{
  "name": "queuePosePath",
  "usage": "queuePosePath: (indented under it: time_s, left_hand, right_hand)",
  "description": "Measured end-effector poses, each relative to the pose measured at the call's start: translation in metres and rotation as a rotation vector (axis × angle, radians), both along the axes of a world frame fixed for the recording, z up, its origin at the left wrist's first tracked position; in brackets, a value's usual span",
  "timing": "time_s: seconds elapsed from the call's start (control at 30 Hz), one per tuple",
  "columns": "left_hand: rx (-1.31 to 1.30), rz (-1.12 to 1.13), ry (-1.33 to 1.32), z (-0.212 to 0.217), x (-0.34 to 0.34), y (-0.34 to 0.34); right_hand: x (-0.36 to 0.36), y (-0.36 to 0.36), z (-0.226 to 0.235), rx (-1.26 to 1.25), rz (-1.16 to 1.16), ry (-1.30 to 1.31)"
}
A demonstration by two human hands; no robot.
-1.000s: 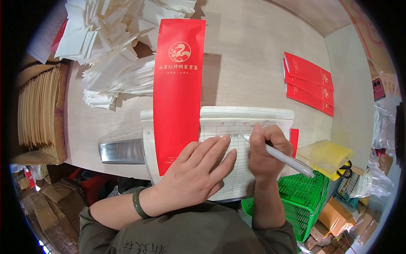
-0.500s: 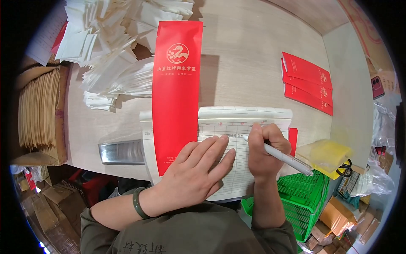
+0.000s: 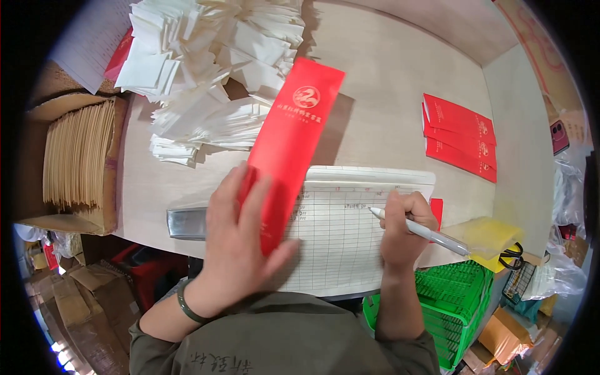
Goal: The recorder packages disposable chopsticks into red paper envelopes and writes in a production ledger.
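Observation:
My left hand (image 3: 240,237), slightly blurred, lies across the lower part of a long red paper sleeve (image 3: 294,137) with a gold emblem. Its fingers lie along the left side and over the front, with the thumb by the right edge; the sleeve slants up to the right. My right hand (image 3: 403,232) is closed round a white pen (image 3: 431,234). The pen tip is at a short handwritten line near the top of a ruled ledger (image 3: 344,262). Part of the ledger's left side is hidden by the sleeve and my left hand.
White folded papers (image 3: 231,69) pile up at the back left, beside a cardboard box (image 3: 109,169) of upright tan slips. A metallic block (image 3: 186,223) sits by my left hand. Red packets (image 3: 459,134) are at right, near a yellow pouch (image 3: 497,237). Green crates (image 3: 453,287) stand below.
My left hand has moved left from the ledger page onto the sleeve, which has turned from nearly upright to slanting right. Written rows at the ledger's left now show. The pen stays at the writing.

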State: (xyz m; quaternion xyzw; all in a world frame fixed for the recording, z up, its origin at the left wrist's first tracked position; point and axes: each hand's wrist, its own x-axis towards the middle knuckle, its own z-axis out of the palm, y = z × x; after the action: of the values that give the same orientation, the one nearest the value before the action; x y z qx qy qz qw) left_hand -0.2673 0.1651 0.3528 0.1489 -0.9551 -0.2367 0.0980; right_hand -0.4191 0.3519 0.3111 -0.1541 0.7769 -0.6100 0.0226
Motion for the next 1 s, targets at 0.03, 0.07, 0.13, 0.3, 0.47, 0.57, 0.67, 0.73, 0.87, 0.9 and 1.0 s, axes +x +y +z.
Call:
queuePosePath:
  time_s: [0.03, 0.07, 0.13, 0.3, 0.47, 0.57, 0.67, 0.73, 0.87, 0.9, 1.0]
  left_hand:
    - [-0.008, 0.012, -0.045, -0.002, 0.000, -0.007]
    - [0.018, 0.031, -0.048, -0.002, 0.004, -0.010]
    - [0.038, 0.046, -0.048, -0.003, 0.011, -0.014]
    - [0.043, 0.045, 0.039, -0.005, 0.020, -0.027]
    - [-0.020, 0.039, 0.154, 0.006, 0.013, -0.033]
    - [0.002, 0.010, 0.172, 0.011, 0.002, -0.035]
    - [-0.014, -0.052, 0.157, 0.015, -0.016, -0.042]
    - [0.020, -0.107, 0.173, 0.021, -0.034, -0.042]
    - [0.030, -0.215, 0.183, 0.021, -0.064, -0.047]
    - [0.250, -0.175, 0.135, 0.014, -0.067, -0.051]
    - [0.561, -0.119, 0.061, 0.000, -0.074, -0.058]
  right_hand:
    - [-0.001, 0.001, -0.003, 0.036, 0.009, 0.023]
    - [-0.001, 0.001, -0.003, 0.028, 0.008, 0.028]
    - [-0.001, 0.003, -0.003, -0.057, 0.043, -0.007]
    - [-0.002, 0.002, -0.006, -0.160, 0.058, -0.058]
    - [-0.004, 0.003, -0.004, -0.237, 0.058, -0.122]
    - [-0.004, 0.006, -0.009, -0.206, 0.042, -0.080]
    - [0.000, 0.006, -0.003, -0.178, 0.023, -0.078]
    - [-0.002, 0.008, -0.004, -0.199, 0.056, -0.063]
    - [0.000, 0.008, -0.008, -0.159, 0.025, -0.060]
    - [0.001, 0.008, -0.002, -0.166, 0.007, -0.056]
    - [-0.001, 0.002, -0.003, -0.231, 0.044, 0.023]
